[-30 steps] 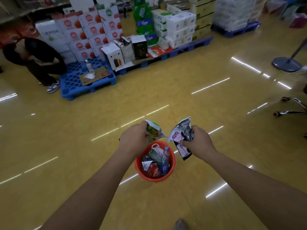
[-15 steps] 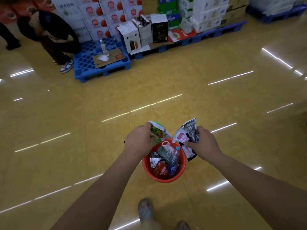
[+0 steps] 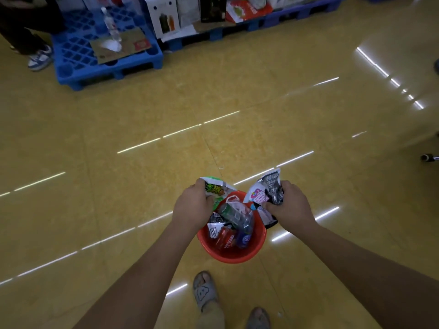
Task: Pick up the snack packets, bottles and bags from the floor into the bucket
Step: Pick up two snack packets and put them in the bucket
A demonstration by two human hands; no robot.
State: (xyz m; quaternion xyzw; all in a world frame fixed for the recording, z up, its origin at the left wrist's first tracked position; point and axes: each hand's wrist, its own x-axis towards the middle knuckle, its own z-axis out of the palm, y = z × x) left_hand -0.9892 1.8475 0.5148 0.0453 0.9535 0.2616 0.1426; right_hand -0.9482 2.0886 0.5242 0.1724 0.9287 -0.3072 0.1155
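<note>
At the lower centre, the left hand [image 3: 193, 206] grips a green snack packet [image 3: 215, 188] over the far rim of the red bucket [image 3: 237, 257]. The right hand [image 3: 292, 206] grips a black-pink packet [image 3: 269, 191] over its right rim. Wide yellow floor [image 3: 213, 96] spreads above, up to a blue pallet [image 3: 71, 77] at the upper left.

Both forearms are bare from the frame's lower edge up to the left hand [image 3: 193, 207] and right hand [image 3: 291, 205]. At bottom centre the feet wear grey open-toed slides. The left sandal [image 3: 204, 290] has a small face embossed on its strap, the right sandal [image 3: 257, 318] is half cut off, and a pale khaki trouser leg [image 3: 210, 317] shows below.
</note>
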